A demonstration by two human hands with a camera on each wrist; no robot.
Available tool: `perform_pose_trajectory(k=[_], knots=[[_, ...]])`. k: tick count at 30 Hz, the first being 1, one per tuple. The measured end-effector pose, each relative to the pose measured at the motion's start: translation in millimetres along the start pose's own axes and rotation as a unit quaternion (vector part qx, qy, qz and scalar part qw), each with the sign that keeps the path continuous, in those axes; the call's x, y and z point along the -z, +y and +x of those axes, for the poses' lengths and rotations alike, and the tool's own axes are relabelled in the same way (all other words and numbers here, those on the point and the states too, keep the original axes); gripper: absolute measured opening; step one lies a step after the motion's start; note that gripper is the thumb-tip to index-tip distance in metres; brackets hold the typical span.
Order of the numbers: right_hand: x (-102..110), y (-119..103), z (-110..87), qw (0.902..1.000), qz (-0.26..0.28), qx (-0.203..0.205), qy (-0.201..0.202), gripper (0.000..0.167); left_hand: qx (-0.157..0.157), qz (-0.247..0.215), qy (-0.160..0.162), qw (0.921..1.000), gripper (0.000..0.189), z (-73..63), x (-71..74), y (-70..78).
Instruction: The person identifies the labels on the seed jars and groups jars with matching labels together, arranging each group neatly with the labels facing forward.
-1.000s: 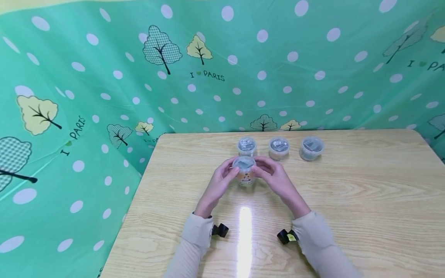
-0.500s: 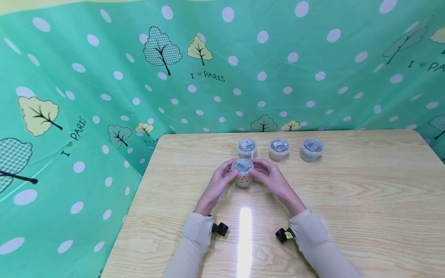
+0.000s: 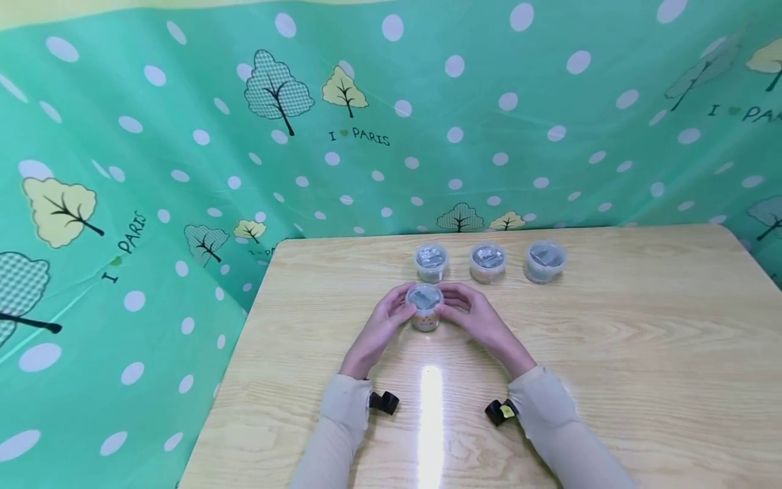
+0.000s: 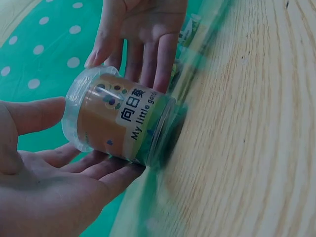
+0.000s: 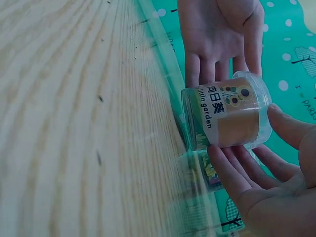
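Note:
Both hands hold one small clear plastic tub upright between them, its base close over the table. My left hand grips the left side, thumb at the lid's rim and fingers behind. From the other side my right hand grips it the same way. In the left wrist view, the tub shows an orange and green label reading "My little garden". Flower drawings appear on the tub in the right wrist view. Through the lid, a grey packet is visible in the head view.
Behind the held tub, three similar tubs stand in a row: a left one, a middle one and a right one. The light wooden table meets a green patterned cloth at the back and left.
Both hands have brought the tub slightly nearer the person and a little lower. Less of its label shows in the head view. The three rear tubs stay in their row.

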State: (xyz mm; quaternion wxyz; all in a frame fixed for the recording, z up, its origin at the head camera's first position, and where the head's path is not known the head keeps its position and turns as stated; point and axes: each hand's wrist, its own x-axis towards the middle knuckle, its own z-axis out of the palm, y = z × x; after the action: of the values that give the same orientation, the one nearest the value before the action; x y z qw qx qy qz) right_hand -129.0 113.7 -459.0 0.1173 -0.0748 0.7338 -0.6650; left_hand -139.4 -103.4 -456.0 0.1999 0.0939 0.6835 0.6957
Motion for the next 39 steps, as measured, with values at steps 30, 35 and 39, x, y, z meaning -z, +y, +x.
perform_pose_trajectory(k=[30, 35, 39], knots=[[3.5, 0.3, 2.3, 0.9995, -0.012, 0.027, -0.006, 0.06, -0.002, -0.015, -0.023, 0.9996, 0.057, 4.7, 9.2, -2.4], [4.9, -5.0, 2.1, 0.9995, -0.021, 0.02, 0.015, 0.062, -0.004, -0.008, 0.001, 1.0, 0.057, 6.2, 11.1, 1.2], [6.5, -8.9, 4.2, 0.9986, -0.028, 0.019, 0.04, 0.062, -0.017, 0.002, 0.007, 0.9998, 0.059, 8.8, 13.7, 3.9]])
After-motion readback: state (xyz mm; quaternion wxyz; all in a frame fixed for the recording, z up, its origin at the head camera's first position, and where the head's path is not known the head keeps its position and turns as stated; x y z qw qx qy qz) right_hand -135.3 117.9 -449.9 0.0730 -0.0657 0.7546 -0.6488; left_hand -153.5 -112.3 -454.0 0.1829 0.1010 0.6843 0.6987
